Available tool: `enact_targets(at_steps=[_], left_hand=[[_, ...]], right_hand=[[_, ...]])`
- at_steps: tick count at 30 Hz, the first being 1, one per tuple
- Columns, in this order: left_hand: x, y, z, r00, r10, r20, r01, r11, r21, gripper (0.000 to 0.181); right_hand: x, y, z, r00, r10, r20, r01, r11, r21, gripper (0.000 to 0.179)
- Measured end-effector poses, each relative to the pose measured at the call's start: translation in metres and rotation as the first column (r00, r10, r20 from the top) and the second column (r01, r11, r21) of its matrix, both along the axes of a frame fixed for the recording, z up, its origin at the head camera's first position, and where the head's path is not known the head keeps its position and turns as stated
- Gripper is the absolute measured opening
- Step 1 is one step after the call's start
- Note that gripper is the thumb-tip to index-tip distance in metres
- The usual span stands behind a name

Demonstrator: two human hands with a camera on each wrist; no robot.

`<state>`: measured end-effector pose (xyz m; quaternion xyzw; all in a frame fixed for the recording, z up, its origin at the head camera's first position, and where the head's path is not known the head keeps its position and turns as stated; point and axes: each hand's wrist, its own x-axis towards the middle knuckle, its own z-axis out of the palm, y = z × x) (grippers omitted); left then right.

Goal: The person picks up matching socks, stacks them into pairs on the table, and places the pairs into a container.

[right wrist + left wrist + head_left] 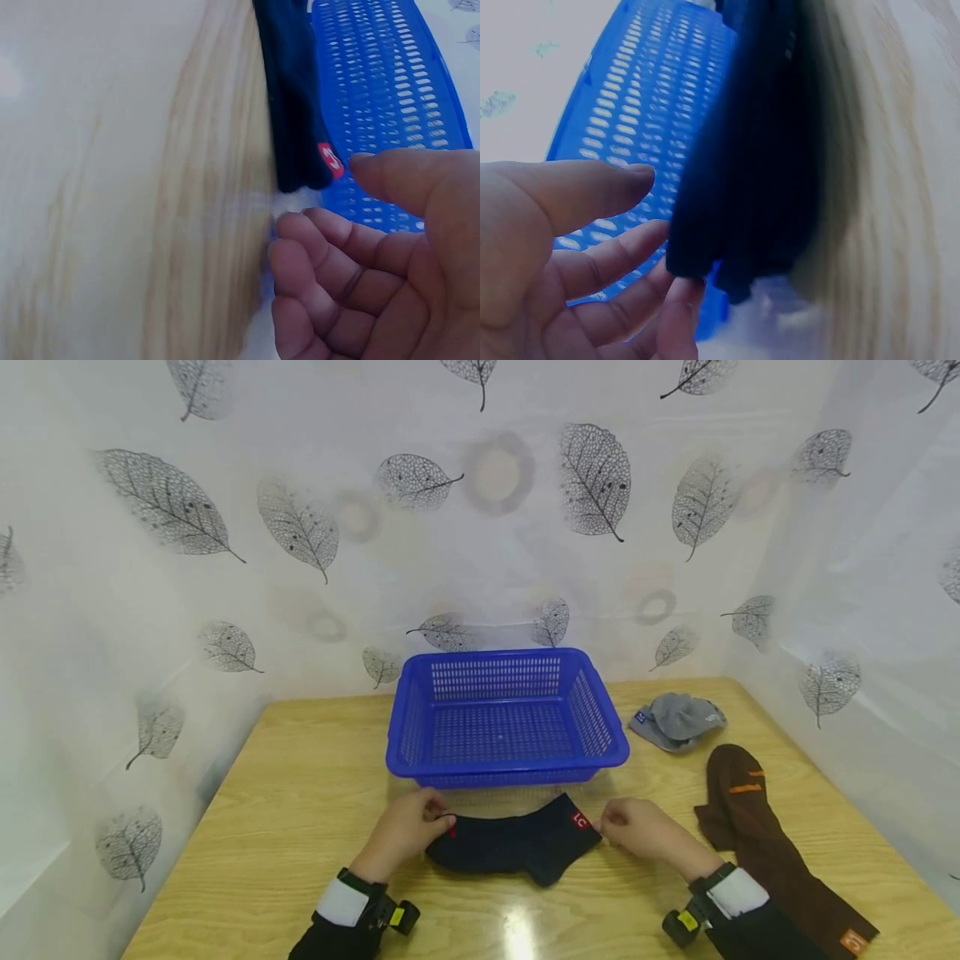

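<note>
A dark ankle sock (510,845) lies sideways in front of the blue basket, with a red label on its cuff at the right and a small red mark near the toe. At the toe end is my left hand (408,828); its fingertips touch the dark fabric (750,150) in the left wrist view, while the thumb stands apart from it. My right hand (651,837) is at the cuff corner. The right wrist view shows its thumb (390,176) close beside the red label (330,160), with the other fingers loosely bent below the sock's end.
Behind the sock stands a blue perforated plastic basket (498,768) with nothing in it. A bunched grey sock (678,720) lies right of the basket. Brown socks (783,864) with orange marks stretch along the table's right side, beside my right forearm. Leaf-patterned sheeting (315,635) surrounds the wooden table (300,785).
</note>
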<state>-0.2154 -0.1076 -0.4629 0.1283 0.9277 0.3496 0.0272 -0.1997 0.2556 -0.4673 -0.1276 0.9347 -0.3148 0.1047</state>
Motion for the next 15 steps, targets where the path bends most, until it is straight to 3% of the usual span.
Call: enact_targets(at_steps=[7,11,15], left_hand=[[0.008,0.007,0.013,0.992,-0.069,-0.106,0.067,0.998,-0.018,0.012],[0.012,0.008,0.015,0.985,-0.13,-0.116,0.132,0.991,0.005,0.01],[0.013,0.006,0.014,0.985,-0.136,-0.101,0.139,0.99,0.017,0.01]], right_hand=[[0.003,0.015,0.014,0.996,-0.085,-0.029,0.086,0.995,0.05,0.015],[0.007,0.034,0.023,0.991,-0.13,-0.014,0.13,0.99,0.046,0.015],[0.01,0.06,0.03,0.984,-0.174,-0.033,0.176,0.981,0.081,0.02]])
